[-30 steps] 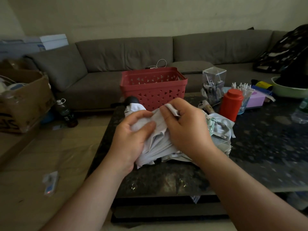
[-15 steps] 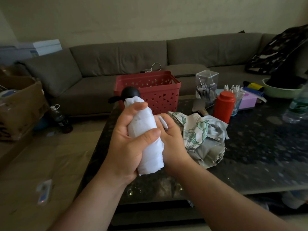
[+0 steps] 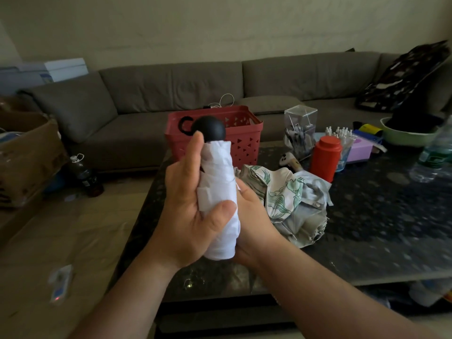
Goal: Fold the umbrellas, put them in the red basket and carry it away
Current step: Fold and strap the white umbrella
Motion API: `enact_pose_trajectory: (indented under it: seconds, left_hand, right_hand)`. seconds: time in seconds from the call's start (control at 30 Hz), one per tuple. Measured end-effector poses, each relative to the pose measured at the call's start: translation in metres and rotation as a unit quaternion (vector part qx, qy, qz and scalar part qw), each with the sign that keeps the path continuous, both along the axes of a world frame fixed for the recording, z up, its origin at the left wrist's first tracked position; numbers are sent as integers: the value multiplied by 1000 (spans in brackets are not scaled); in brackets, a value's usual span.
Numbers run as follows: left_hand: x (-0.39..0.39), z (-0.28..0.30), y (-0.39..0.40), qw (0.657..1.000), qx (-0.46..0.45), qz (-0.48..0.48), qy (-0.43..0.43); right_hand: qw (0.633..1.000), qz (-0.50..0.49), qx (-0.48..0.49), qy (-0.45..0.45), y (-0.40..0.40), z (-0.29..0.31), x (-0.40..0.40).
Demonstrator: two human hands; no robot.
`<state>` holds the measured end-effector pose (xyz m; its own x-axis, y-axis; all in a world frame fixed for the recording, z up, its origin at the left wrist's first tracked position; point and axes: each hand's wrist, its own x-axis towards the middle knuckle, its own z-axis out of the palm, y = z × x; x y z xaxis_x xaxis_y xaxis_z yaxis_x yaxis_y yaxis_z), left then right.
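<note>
Left hand (image 3: 188, 211) and right hand (image 3: 254, 223) both grip the rolled white umbrella (image 3: 220, 199), held upright above the table (image 3: 379, 228) before the red basket (image 3: 244, 135). The floral umbrella (image 3: 293, 204) lies unfolded. No writing legible; right fingers hidden.

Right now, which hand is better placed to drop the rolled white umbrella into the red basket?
Left hand: it wraps the white umbrella, with the red basket straight ahead; the right hand only supports it.

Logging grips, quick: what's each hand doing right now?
Left hand: grips the white umbrella.
Right hand: holds the same umbrella from behind.
</note>
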<state>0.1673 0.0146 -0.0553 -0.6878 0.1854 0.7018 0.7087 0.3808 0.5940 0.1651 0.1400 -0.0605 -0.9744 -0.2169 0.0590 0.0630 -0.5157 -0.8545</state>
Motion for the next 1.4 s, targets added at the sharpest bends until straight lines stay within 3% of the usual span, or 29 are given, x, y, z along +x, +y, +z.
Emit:
enact_pose_trajectory:
  seconds: [0.07, 0.17, 0.3, 0.43, 0.57, 0.8, 1.03, 1.4]
  left_hand:
    - [-1, 3, 1, 998, -21, 50, 36]
    - [-2, 3, 5, 996, -24, 82, 37]
    - [2, -2, 26, 995, 75, 27, -64]
    - [8, -2, 44, 985, 134, 18, -111]
    - [4, -1, 34, 978, 169, -17, -121]
    - [1, -5, 18, 962, 230, -30, -141]
    - [-9, -4, 3, 955, 253, -34, -151]
    - [-14, -1, 0, 942, 295, -9, -160]
  right_hand:
    - [999, -36, 14, 37, -1, 1, -8]
    - [973, -195, 96, 73, 4, 5, -21]
    - [930, -308, 165, 115, 7, 3, -25]
    - [907, -332, 222, 131, 2, -5, -21]
    - [920, -293, 215, 150, 8, -1, -24]
    - [872, -275, 335, 227, 44, 18, -29]
    - [962, -149, 152, 168, 54, 45, -18]
    - [992, -106, 7, 67, 58, 45, -15]
